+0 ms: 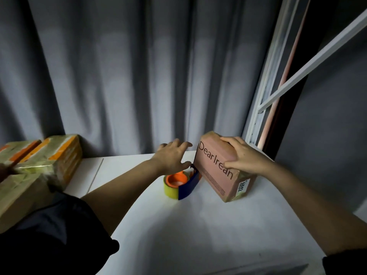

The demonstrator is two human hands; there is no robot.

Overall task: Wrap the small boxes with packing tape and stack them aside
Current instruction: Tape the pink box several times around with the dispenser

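Right hand: the right hand [243,155] grips the far upper end of the pink cardboard box, fingers curled over its top edge and thumb pressed on the printed face.
Left hand: the left hand [172,155] hovers just above the tape dispenser with fingers spread and relaxed, holding nothing; whether it touches the dispenser cannot be told.
Curtain: a grey pleated curtain [123,72] hangs behind the table and fills the upper part of the view.
Table: a white flat tabletop [194,225] carries the box, the dispenser and the wrapped stack.
Window frame: a white metal window frame [278,62] stands at the right, beside the curtain.
Wrapped stack: a stack of taped boxes, yellowish film over orange and white print [57,155], sits at the table's left edge, well apart from the pink box.
Pink box: the pink rectangular cardboard box [216,171] stands tilted on the table at right of centre, its low near corner on the surface, its left lower edge just beside the dispenser.
Writing: black lettering along the box's broad face reads "DearIrean"; a small white sticker [242,187] on the near end shows "6R45", with finer print below too small to read.
Tape dispenser: a dark blue plastic dispenser with an orange core and a yellowish tape roll [179,184] lies on the table, between the two hands.
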